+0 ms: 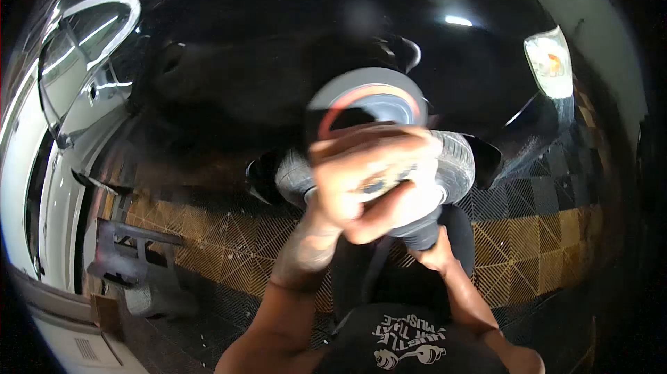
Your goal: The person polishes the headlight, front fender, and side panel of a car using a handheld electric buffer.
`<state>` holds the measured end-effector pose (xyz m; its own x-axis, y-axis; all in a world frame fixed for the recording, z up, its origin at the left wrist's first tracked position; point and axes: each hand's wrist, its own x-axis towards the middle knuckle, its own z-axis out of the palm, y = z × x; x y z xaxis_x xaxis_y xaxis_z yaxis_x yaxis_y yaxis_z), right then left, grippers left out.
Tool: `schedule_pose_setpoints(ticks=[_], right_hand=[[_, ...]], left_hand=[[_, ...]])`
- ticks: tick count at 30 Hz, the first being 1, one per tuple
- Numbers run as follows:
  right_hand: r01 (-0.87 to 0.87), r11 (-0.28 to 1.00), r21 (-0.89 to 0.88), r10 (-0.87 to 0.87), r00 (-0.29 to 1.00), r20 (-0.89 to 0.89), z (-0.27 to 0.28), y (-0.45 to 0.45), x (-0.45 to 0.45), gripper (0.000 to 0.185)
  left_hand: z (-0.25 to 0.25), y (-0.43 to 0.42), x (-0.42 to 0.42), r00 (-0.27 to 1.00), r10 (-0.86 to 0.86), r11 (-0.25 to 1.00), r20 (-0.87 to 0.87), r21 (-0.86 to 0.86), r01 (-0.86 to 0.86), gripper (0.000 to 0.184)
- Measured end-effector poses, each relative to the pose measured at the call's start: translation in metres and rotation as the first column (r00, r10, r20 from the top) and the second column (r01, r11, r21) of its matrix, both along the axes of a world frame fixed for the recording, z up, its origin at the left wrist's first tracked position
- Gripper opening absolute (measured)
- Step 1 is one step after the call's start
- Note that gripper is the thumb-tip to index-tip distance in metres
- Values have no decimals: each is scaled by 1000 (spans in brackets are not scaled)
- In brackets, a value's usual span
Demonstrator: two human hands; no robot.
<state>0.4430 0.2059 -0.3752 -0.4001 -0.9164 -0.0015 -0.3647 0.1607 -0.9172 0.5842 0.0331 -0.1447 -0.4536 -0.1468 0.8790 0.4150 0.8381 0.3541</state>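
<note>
A car polisher with a round grey pad is in front of me, its pad at the glossy black body panel of a car. Whether the whole pad face touches the paint I cannot tell. My left hand is wrapped over the polisher's head, close to the camera and hiding much of it. Lower down, my right hand grips the rear part of the tool's body. Behind the polisher, the car's tyre shows on both sides of my left hand.
The car's headlight is at the right. A pale car door stands at the left, near a dark rolling stool or step, its kind unclear. Black and tan grid tiles cover the floor. A pale wall rises beyond the headlight.
</note>
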Motion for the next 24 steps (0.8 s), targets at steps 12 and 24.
schedule_pose_setpoints(ticks=[12, 24], right_hand=[[-397, 908, -136, 371, 911, -183, -10, -34, 22, 88], [-313, 937, -155, 287, 943, -171, 0, -1, -4, 86]], left_hand=[[-17, -17, 65, 931, 271, 958, -246, 165, -235, 42], [-19, 5, 14, 983, 184, 982, -20, 48, -183, 44]])
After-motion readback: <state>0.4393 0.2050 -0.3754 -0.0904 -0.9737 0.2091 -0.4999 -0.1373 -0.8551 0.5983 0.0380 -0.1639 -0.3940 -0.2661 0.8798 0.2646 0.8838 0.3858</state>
